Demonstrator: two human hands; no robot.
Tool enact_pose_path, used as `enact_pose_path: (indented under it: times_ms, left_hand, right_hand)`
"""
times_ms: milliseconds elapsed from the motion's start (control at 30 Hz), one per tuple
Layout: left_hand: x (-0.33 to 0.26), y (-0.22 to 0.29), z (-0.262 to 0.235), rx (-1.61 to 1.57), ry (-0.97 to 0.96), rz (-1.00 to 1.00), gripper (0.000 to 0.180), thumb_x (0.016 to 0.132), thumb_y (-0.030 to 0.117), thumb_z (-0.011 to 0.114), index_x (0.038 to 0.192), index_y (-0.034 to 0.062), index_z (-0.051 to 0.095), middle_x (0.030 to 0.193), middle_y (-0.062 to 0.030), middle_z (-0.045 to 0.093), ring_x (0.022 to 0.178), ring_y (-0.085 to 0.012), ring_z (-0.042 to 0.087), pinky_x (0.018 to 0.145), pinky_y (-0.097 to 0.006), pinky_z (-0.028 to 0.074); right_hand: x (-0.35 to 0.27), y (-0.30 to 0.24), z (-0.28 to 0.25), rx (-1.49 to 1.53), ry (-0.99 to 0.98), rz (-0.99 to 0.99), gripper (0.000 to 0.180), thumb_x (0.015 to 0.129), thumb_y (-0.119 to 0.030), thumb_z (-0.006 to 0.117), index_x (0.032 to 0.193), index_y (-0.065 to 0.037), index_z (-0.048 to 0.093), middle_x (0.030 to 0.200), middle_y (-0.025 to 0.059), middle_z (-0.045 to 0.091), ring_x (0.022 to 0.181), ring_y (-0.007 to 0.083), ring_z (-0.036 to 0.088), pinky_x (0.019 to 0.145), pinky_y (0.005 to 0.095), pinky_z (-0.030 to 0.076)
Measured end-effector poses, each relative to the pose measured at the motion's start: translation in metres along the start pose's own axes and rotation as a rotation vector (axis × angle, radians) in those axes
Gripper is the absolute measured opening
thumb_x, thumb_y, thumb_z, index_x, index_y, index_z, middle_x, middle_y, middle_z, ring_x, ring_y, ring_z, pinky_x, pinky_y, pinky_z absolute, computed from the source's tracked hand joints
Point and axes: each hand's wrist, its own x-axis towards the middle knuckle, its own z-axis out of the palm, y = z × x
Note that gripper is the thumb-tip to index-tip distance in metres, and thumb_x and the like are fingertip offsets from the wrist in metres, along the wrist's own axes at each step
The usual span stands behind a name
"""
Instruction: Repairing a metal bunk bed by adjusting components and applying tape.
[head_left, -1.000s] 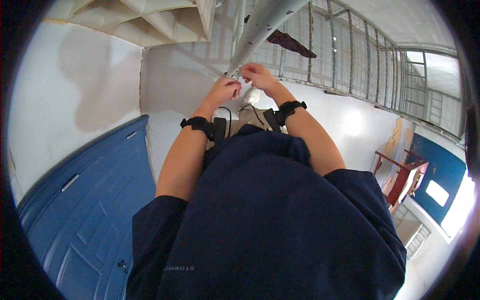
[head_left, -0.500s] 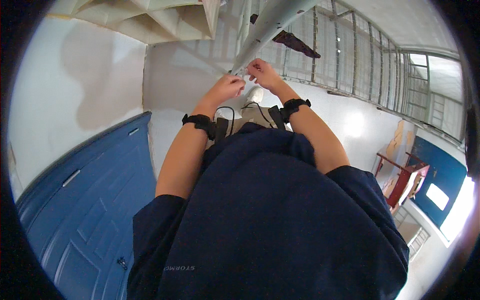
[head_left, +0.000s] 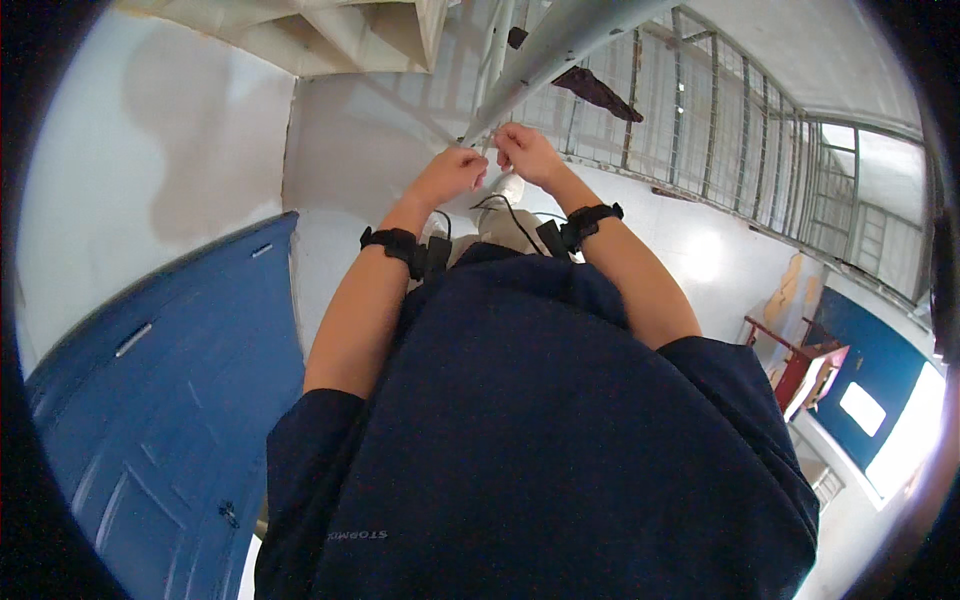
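Note:
My left hand [head_left: 453,174] and my right hand [head_left: 527,152] are close together in front of me, beside the lower part of a pale metal bed post [head_left: 560,55]. The fingers of both are curled in as if pinching. Something thin and pale seems to show between them, too small to make out. Black straps with small boxes and cables circle both wrists. Below the hands a white shoe [head_left: 509,187] shows on the floor.
A metal bed frame with slats [head_left: 690,130] stretches to the right, with a dark cloth [head_left: 603,94] hanging there. Pale wooden shelving [head_left: 360,35] is at the upper left, a blue door [head_left: 170,400] at the lower left. A red piece of furniture [head_left: 812,372] stands far right.
The view has shifted slightly, and a bright gap now shows beside the blue door's lower edge. Both hands stay curled near the post, having moved very little.

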Motion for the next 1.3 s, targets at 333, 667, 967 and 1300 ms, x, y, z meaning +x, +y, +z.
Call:
enact_pose_path:
  times_ms: [333, 667, 967, 1300]
  left_hand:
    - [0.011, 0.018, 0.005, 0.206, 0.039, -0.043, 0.032, 0.090, 0.024, 0.056, 0.071, -0.0007, 0.060, 0.063, -0.0042, 0.059, 0.060, -0.0133, 0.055, 0.057, -0.030, 0.043]
    - [-0.016, 0.023, 0.006, 0.137, -0.107, -0.034, 0.033, 0.092, 0.027, 0.055, 0.075, 0.0005, 0.061, 0.065, -0.0023, 0.057, 0.060, -0.0112, 0.052, 0.058, -0.028, 0.044]
    - [-0.028, 0.000, 0.010, -0.074, -0.098, -0.065, 0.030, 0.092, 0.024, 0.059, 0.076, -0.0011, 0.061, 0.068, -0.0018, 0.058, 0.062, -0.0087, 0.052, 0.058, -0.025, 0.044]
    - [-0.016, -0.002, 0.007, 0.087, 0.168, -0.066, 0.036, 0.085, 0.034, 0.064, 0.080, -0.0015, 0.066, 0.067, -0.0044, 0.062, 0.064, -0.0089, 0.055, 0.060, -0.027, 0.045]
  right_hand:
    - [-0.003, 0.012, 0.013, 0.089, 0.098, -0.039, 0.018, 0.092, -0.018, 0.046, 0.092, -0.003, 0.055, 0.071, 0.0097, 0.063, 0.063, 0.0179, 0.063, 0.055, 0.0320, 0.049]
    - [-0.007, 0.010, 0.009, 0.906, 0.055, 0.275, 0.029, 0.091, -0.028, 0.051, 0.106, -0.003, 0.057, 0.095, 0.0077, 0.062, 0.085, 0.0194, 0.058, 0.076, 0.0352, 0.048]
    - [0.006, 0.005, 0.010, 0.754, 0.117, 0.272, 0.022, 0.089, -0.025, 0.058, 0.099, -0.006, 0.061, 0.087, 0.0025, 0.062, 0.080, 0.0149, 0.059, 0.070, 0.0302, 0.046]
    - [0.012, 0.012, 0.002, 0.742, 0.119, 0.216, 0.012, 0.086, -0.018, 0.055, 0.086, -0.006, 0.060, 0.077, 0.0012, 0.056, 0.072, 0.0125, 0.052, 0.065, 0.0279, 0.043]
